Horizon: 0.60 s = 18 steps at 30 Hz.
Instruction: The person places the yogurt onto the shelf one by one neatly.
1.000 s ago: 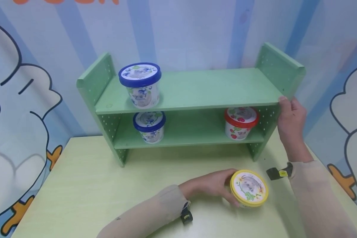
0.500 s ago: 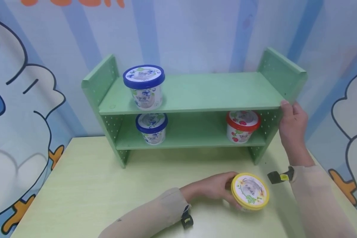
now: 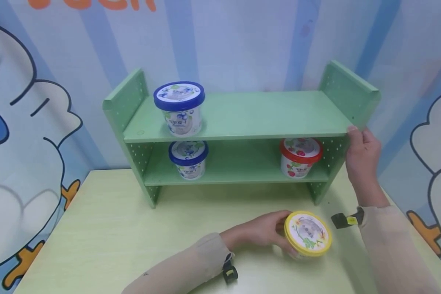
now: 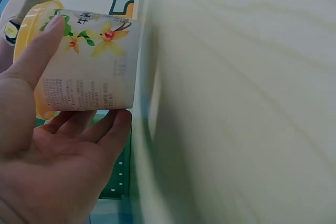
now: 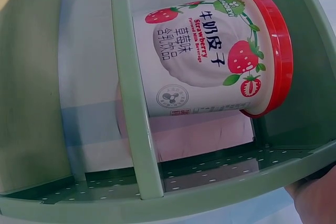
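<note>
My left hand (image 3: 266, 232) grips a white paper tub with a yellow lid (image 3: 308, 233), thumb on one side and fingers on the other. In the left wrist view, yellow flowers are printed on that tub (image 4: 94, 66), and its base is close over the table. My right hand (image 3: 364, 157) holds the right side panel of a green two-tier shelf (image 3: 261, 116), thumb at the upper board's front corner. Only a bit of the right hand (image 5: 317, 195) shows in the right wrist view. There, a red-lidded strawberry tub (image 5: 210, 56) stands on the lower board.
Toward the left, a blue-lidded tub (image 3: 183, 118) stands on the upper board and another blue-lidded tub (image 3: 189, 165) stands below it. The shelf rests on a pale table (image 3: 106, 228). Behind is a blue-striped wall (image 3: 239, 45) with cartoon birds at both sides.
The head view has shifted slightly, so the shelf sits a little lower and farther right. Since half a second ago, the yellow-lidded tub has moved up slightly in view. Both hands keep their holds.
</note>
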Each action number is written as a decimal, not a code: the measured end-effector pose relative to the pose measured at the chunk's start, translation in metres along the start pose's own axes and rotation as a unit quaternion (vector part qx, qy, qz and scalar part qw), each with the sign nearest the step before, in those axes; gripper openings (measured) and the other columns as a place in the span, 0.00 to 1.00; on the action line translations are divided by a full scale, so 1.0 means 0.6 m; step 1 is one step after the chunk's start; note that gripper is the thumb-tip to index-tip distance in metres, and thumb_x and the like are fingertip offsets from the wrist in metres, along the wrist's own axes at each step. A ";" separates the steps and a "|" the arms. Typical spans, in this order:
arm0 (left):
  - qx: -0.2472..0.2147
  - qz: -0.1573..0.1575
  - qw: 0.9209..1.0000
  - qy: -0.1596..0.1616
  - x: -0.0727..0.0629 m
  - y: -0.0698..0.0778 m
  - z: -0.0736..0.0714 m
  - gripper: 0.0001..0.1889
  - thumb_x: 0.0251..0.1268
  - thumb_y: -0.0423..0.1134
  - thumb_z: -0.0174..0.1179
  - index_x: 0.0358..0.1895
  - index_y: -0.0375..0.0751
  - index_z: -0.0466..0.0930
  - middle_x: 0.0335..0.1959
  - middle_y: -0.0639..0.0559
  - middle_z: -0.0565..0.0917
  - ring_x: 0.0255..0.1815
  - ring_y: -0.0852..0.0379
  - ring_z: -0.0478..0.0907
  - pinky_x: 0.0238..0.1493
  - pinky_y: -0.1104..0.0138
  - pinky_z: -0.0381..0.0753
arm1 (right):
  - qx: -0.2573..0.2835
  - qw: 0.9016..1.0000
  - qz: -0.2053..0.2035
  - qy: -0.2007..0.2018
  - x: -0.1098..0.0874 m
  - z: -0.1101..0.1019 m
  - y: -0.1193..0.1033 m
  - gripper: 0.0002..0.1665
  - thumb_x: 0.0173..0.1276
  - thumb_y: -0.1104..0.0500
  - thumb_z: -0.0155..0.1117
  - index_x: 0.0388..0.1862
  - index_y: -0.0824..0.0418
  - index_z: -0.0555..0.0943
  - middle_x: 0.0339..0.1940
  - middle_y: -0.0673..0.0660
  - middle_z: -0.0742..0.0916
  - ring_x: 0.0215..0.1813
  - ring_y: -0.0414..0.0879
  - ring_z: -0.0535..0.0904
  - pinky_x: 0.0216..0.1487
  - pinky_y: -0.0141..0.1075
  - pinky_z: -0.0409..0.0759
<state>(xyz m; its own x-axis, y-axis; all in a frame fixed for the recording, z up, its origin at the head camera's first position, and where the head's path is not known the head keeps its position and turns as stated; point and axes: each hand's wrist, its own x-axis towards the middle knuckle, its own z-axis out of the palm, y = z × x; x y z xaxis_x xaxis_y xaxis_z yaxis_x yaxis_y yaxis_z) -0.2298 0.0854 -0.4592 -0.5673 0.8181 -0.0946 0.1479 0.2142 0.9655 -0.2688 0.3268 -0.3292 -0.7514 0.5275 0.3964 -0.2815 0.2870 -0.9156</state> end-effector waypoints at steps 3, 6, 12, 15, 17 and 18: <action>-0.014 0.001 1.000 0.003 -0.002 0.002 -0.003 0.45 0.46 0.32 0.78 0.70 0.48 0.66 0.59 0.66 0.74 0.63 0.67 0.69 0.66 0.71 0.64 | -0.014 1.000 -0.007 0.001 -0.001 0.001 0.000 0.15 0.76 0.49 0.52 0.48 0.51 0.85 0.30 0.45 0.84 0.33 0.41 0.74 0.32 0.31 0.71; -0.025 -0.002 1.000 0.008 -0.004 0.002 -0.004 0.44 0.47 0.31 0.78 0.71 0.48 0.66 0.59 0.66 0.74 0.62 0.67 0.69 0.65 0.72 0.65 | -0.017 1.000 -0.007 0.000 -0.002 0.000 0.001 0.14 0.76 0.49 0.52 0.45 0.49 0.85 0.26 0.46 0.82 0.30 0.41 0.72 0.30 0.31 0.71; -0.021 0.009 1.000 0.020 -0.006 0.000 -0.006 0.44 0.47 0.32 0.77 0.70 0.48 0.66 0.59 0.66 0.74 0.61 0.67 0.70 0.65 0.72 0.65 | -0.015 1.000 -0.005 0.003 0.001 0.000 0.004 0.13 0.76 0.50 0.52 0.43 0.48 0.85 0.25 0.45 0.82 0.28 0.40 0.72 0.29 0.29 0.72; -0.024 0.021 0.999 0.021 -0.006 0.000 -0.008 0.44 0.47 0.31 0.77 0.71 0.47 0.66 0.59 0.66 0.75 0.61 0.67 0.70 0.65 0.72 0.65 | -0.010 1.000 -0.003 0.005 0.002 0.001 0.003 0.13 0.76 0.50 0.52 0.42 0.48 0.85 0.28 0.44 0.84 0.32 0.40 0.75 0.32 0.29 0.74; -0.029 0.028 0.999 0.021 -0.007 0.001 -0.009 0.44 0.47 0.30 0.77 0.71 0.47 0.66 0.59 0.66 0.75 0.61 0.67 0.70 0.64 0.72 0.65 | -0.009 1.000 -0.005 0.005 0.001 0.002 0.002 0.14 0.76 0.50 0.52 0.42 0.49 0.85 0.30 0.44 0.84 0.34 0.39 0.77 0.35 0.29 0.74; -0.033 0.030 0.999 0.021 -0.007 0.002 -0.010 0.44 0.48 0.30 0.77 0.71 0.47 0.66 0.59 0.66 0.75 0.61 0.67 0.70 0.64 0.72 0.66 | -0.007 1.000 -0.007 0.004 0.000 0.002 0.001 0.14 0.76 0.50 0.52 0.42 0.50 0.85 0.32 0.43 0.85 0.37 0.39 0.78 0.37 0.29 0.75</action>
<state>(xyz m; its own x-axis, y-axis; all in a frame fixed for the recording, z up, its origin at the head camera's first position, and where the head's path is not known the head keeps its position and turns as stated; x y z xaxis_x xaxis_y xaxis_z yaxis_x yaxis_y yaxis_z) -0.2320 0.0789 -0.4564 -0.5922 0.8053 -0.0268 0.1300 0.1283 0.9832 -0.2698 0.3260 -0.3299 -0.7423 0.5307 0.4091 -0.2832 0.3049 -0.9093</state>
